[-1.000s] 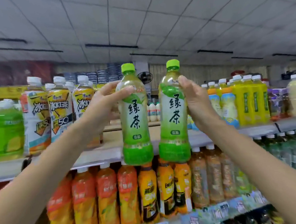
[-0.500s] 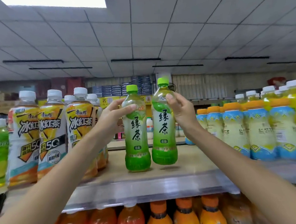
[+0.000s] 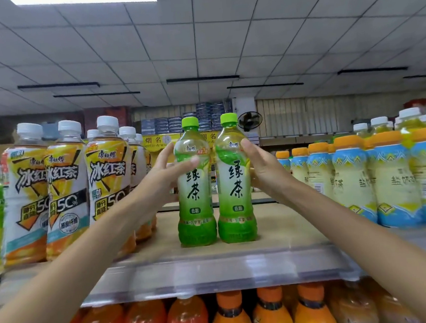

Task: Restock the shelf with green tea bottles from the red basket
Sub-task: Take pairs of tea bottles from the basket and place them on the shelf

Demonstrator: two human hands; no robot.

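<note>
Left hand (image 3: 166, 175) grips the left green tea bottle (image 3: 195, 187) at its shoulder: the fingers (image 3: 167, 150) are curled round the back and the thumb lies across the front, just above the label's characters. Right hand (image 3: 263, 169) grips the right green tea bottle (image 3: 234, 185) the same way from the other side, thumb on the upper front and fingers wrapped behind, mostly hidden by the bottle. Both hands are half-closed round the bottles, not flat.

The two green tea bottles stand upright on the shelf (image 3: 213, 268), side by side between the hands, bases down, sides touching or very nearly so, green caps up.

Counted: two green tea bottles, one per hand. To the left stand iced black tea bottles (image 3: 65, 195), three in the front row with more white caps behind. To the right stand orange-capped blue-and-yellow bottles (image 3: 352, 177), several, the exact count unclear. Orange drink bottles (image 3: 271, 312) line the tier below
</note>
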